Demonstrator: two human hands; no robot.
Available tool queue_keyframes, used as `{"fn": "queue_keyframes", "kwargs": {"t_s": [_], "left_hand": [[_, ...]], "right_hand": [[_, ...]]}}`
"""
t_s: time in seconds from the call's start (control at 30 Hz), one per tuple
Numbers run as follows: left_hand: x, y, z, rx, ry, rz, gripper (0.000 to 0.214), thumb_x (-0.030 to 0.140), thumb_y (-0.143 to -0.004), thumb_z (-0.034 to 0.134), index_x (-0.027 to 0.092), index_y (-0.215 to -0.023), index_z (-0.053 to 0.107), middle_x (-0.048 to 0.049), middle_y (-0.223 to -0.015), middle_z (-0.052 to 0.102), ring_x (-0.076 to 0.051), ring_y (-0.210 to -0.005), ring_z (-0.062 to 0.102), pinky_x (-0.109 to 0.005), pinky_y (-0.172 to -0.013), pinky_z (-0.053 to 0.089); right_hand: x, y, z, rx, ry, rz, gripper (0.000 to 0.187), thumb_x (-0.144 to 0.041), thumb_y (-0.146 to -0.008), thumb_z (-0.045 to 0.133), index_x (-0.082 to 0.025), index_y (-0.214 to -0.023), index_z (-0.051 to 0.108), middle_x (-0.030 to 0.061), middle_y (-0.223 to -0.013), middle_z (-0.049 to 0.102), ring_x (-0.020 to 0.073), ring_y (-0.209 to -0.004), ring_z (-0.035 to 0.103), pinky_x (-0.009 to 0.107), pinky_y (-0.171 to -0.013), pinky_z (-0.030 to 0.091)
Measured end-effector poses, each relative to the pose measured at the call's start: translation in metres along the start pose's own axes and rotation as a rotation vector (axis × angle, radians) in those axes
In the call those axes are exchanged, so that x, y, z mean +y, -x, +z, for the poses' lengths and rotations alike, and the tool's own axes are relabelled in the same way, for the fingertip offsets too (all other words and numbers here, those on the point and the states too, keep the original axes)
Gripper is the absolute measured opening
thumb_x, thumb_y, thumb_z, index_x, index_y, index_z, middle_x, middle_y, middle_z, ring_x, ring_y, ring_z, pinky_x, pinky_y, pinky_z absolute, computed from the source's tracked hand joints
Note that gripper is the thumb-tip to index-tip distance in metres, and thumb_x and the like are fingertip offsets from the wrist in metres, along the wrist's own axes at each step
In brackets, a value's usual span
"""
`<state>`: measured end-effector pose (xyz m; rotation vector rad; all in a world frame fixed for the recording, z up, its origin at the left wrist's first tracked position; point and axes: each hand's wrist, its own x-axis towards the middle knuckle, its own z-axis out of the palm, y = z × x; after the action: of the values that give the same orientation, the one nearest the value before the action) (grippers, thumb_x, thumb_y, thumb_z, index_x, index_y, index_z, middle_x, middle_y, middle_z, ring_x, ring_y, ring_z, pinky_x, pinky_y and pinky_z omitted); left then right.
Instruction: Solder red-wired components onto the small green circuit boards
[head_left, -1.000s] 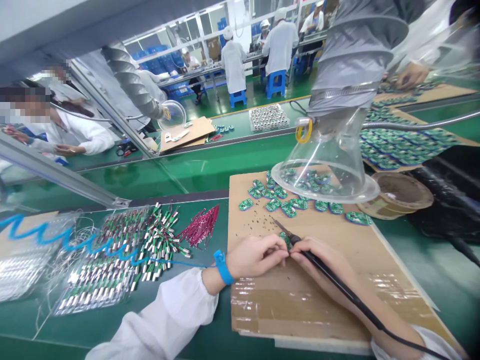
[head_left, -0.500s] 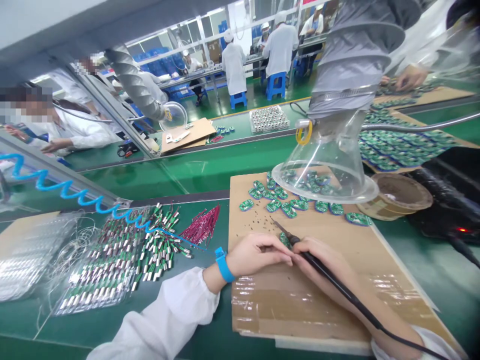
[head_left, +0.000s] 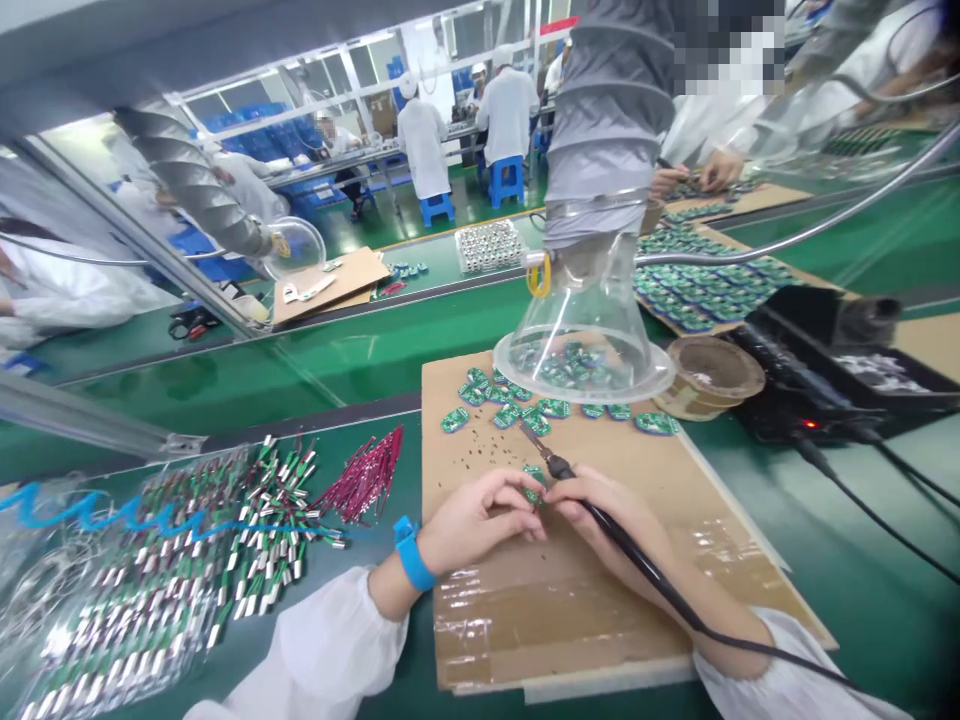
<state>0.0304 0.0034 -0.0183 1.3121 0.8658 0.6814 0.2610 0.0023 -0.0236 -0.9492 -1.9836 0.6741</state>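
1. Co-workers in white coats are working at green lines far across the factory floor.
2. Nearer, a green counter is carrying a cardboard mat, a black soldering station, bundled wired components and magenta-sleeved wires.
3. A clear fume hood on grey ducting is hanging over the mat's far edge, above scattered green circuit boards.
4. Wearing a blue wrist strap, the left hand is closing firmly, pinching a small green circuit board just above the middle of the mat.
5. Meanwhile the right hand is gripping a black soldering iron like a pen, holding its thin tip just beside that board.
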Motion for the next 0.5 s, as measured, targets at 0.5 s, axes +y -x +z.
{"fn": "queue_keyframes", "kwargs": {"t_s": [0.5], "left_hand": [[0.0088, 0.0019, -0.0001, 0.027, -0.454, 0.192, 0.015, 0.032, -0.099, 0.064, 0.019, -0.098, 0.071, -0.0008, -0.087, 0.078, -0.012, -0.080, 0.073, -0.023, -0.080, 0.057]], "right_hand": [[-0.0013, 0.0011, -0.0017, -0.094, -0.037, 0.010, 0.004, -0.028, -0.099, 0.064, -0.024, -0.100, 0.064, 0.0006, -0.085, 0.059, 0.0150, -0.075, 0.059, 0.027, -0.069, 0.048]]}}
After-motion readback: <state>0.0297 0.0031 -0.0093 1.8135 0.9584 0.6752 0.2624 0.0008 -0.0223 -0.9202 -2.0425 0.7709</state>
